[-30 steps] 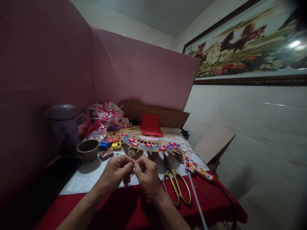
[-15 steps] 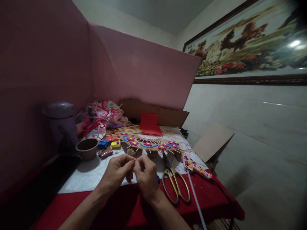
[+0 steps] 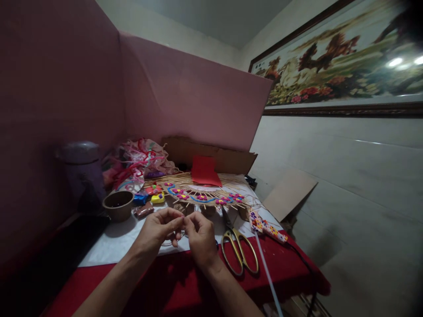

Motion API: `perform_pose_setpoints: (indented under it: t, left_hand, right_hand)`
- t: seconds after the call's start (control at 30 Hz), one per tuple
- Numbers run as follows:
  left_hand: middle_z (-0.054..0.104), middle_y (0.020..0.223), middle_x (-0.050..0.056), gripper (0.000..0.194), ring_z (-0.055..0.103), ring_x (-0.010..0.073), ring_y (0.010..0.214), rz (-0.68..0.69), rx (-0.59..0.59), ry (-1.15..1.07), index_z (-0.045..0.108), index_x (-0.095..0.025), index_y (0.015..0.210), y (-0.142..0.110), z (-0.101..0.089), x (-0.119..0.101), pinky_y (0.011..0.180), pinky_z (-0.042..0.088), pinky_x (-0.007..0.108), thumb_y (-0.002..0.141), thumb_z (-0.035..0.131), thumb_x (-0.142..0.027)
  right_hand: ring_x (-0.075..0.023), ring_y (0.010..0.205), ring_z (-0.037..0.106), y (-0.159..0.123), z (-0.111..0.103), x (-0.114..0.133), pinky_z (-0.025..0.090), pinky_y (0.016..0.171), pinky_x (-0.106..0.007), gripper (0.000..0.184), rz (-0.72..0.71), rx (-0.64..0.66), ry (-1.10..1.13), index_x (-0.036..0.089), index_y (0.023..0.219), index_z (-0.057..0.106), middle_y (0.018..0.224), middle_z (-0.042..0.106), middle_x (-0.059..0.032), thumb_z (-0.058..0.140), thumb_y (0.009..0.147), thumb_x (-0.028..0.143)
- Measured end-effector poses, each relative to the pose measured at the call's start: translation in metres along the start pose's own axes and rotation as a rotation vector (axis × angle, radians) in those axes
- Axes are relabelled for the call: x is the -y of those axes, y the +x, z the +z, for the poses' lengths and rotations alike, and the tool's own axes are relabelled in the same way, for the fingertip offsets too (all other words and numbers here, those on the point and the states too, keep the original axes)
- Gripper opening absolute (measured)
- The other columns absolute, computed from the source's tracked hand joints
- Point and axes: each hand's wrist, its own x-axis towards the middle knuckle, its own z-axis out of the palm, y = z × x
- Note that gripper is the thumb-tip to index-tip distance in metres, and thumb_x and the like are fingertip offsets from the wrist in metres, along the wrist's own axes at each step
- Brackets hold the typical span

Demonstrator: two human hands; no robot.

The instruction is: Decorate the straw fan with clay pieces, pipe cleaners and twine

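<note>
Tiny pinkish clay-like lump, pinched by left hand and right hand, sits apart from the already magenta-flowered, curved brown band beyond.

from where i stand, the room is dim. pink panels stand left of and behind a red-covered table. on the right, a pale tiled wall bears a framed horse picture, glare on its surface, under a grey ceiling.

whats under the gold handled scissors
Dark-bladed, gold-handled scissors lie across the white sheet and the red fabric tablecloth, with red showing through the loops; whatever they directly cover is hidden.
</note>
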Motion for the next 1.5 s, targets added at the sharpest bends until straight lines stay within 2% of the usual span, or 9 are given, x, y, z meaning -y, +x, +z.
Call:
perform_pose_setpoints:
  t: [0.13,0.27,0.4,0.57,0.73,0.87,1.03,1.23,1.5]
  left_hand:
    - [0.062,0.059,-0.001,0.026,0.054,0.0092,0.044,0.005,0.029,-0.01,0.06,-0.013,0.073,0.001,0.0,0.0,0.038,0.043,0.019,0.064,0.075,-0.032]
    - [0.062,0.06,0.0,0.025,0.052,0.0077,0.044,0.007,0.009,-0.061,0.061,-0.013,0.072,-0.001,0.001,-0.003,0.039,0.041,0.018,0.062,0.077,-0.03]
    - [0.062,0.06,0.0,0.026,0.051,0.0078,0.045,-0.003,-0.035,-0.109,0.061,-0.013,0.072,-0.001,0.0,-0.005,0.039,0.039,0.018,0.058,0.079,-0.027]
    - [0.064,0.062,0.002,0.028,0.052,0.0081,0.046,-0.027,-0.069,-0.123,0.062,-0.012,0.072,0.0,0.001,-0.007,0.038,0.037,0.017,0.056,0.08,-0.026]
    - [0.061,0.059,0.001,0.029,0.05,0.008,0.044,-0.048,-0.085,-0.081,0.06,-0.013,0.069,-0.001,0.001,-0.008,0.037,0.036,0.018,0.054,0.08,-0.028]
    - [0.057,0.054,-0.002,0.025,0.047,0.0081,0.041,-0.005,0.028,0.05,0.059,-0.015,0.069,-0.002,0.009,-0.004,0.037,0.037,0.02,0.061,0.074,-0.034]
    - [0.055,0.053,-0.002,0.01,0.049,0.0117,0.044,0.04,0.268,0.439,0.058,-0.018,0.069,0.001,0.057,0.001,0.039,0.036,0.021,0.072,0.059,-0.028]
    - [0.065,0.079,0.01,0.016,0.06,0.0227,0.075,0.414,0.457,1.259,0.064,-0.018,0.078,0.038,0.128,0.029,0.063,0.043,0.031,0.074,0.051,-0.011]
    - [0.061,0.098,0.017,0.028,0.056,0.0285,0.097,0.449,0.525,1.385,0.06,-0.014,0.093,0.075,0.169,0.069,0.08,0.043,0.037,0.068,0.05,-0.004]
  right_hand:
    - [-0.0137,0.06,0.054,-0.01,-0.016,0.019,0.035,0.054,-0.023,0.022,-0.022,-0.01,-0.305,0.019,0.068,0.056,0.065,0.061,-0.001,0.044,0.086,0.023]
    - [-0.0167,0.067,0.058,-0.026,-0.07,0.025,0.037,0.06,-0.026,0.02,-0.065,-0.111,-0.593,0.021,0.076,0.06,0.073,0.064,-0.0029,0.043,0.086,0.024]
    - [-0.0221,0.085,0.059,-0.025,-0.15,-0.005,0.039,0.071,-0.03,0.023,0.116,-0.224,-0.952,0.022,0.092,0.062,0.097,0.065,-0.0063,0.043,0.081,0.015]
    - [-0.0307,0.102,0.054,-0.01,-0.212,-0.059,0.037,0.081,-0.037,0.036,0.343,0.059,-1.169,0.011,0.108,0.058,0.113,0.059,-0.0177,0.047,0.074,0.013]
    - [-0.0232,0.102,0.056,-0.007,-0.22,-0.083,0.039,0.082,-0.029,0.039,0.279,0.12,-1.091,0.013,0.111,0.054,0.111,0.061,-0.0132,0.048,0.074,0.014]
    - [-0.0203,0.098,0.057,-0.008,-0.227,-0.086,0.039,0.081,-0.027,0.038,0.236,0.12,-0.999,0.015,0.112,0.051,0.109,0.061,-0.0107,0.047,0.075,0.018]
    - [-0.0209,0.087,0.06,-0.007,-0.241,-0.091,0.041,0.075,-0.027,0.033,0.257,0.121,-0.897,0.016,0.103,0.057,0.099,0.065,-0.0078,0.048,0.071,0.021]
    - [-0.0186,0.077,0.06,-0.005,-0.25,-0.096,0.042,0.07,-0.025,0.034,0.269,0.106,-0.764,0.018,0.1,0.06,0.089,0.067,-0.0035,0.048,0.068,0.021]
    - [-0.0196,0.08,0.059,-0.007,-0.247,-0.096,0.042,0.071,-0.026,0.031,0.275,-0.019,-0.56,0.02,0.091,0.066,0.087,0.068,-0.0037,0.055,0.062,0.018]
